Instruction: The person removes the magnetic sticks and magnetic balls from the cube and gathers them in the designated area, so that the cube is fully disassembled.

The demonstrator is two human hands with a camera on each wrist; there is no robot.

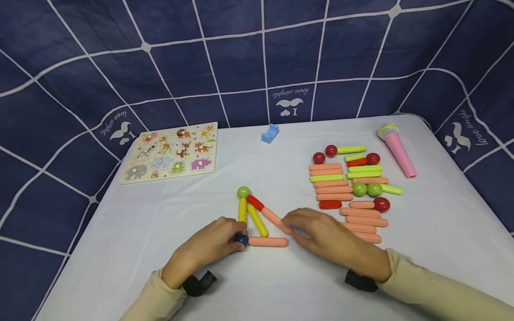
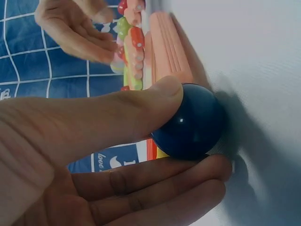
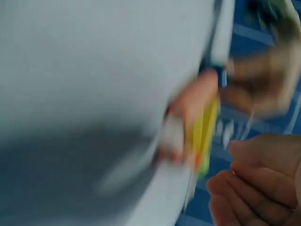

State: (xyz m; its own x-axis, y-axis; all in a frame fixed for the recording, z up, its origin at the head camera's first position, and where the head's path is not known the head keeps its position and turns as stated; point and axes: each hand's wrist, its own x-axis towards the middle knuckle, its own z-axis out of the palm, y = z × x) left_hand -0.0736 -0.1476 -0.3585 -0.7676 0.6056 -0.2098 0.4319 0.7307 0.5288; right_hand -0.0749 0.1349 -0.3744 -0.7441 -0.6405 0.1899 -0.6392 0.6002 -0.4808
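My left hand [image 1: 210, 245] pinches a shiny blue ball [image 2: 195, 122] between thumb and fingers, low over the white table. A salmon stick [image 1: 268, 242] extends right from the ball. One yellow stick [image 1: 242, 209] runs up from beside the left fingers to a green ball [image 1: 243, 192]. From that green ball, a red stick [image 1: 255, 202] slants down to a second salmon stick [image 1: 277, 221]. Another yellow stick [image 1: 258, 220] lies inside this triangle. My right hand [image 1: 331, 238], fingers loosely bent, hovers by the triangle's lower right corner. The right wrist view is blurred and shows nothing in its fingers.
Several salmon, lime and red sticks [image 1: 335, 189] lie grouped at the right with red balls [image 1: 373, 158] and green balls [image 1: 375, 189]. Behind them is a pink toy microphone [image 1: 399, 151]. An animal puzzle board [image 1: 172, 154] lies back left; a blue block [image 1: 270, 133] sits at the back.
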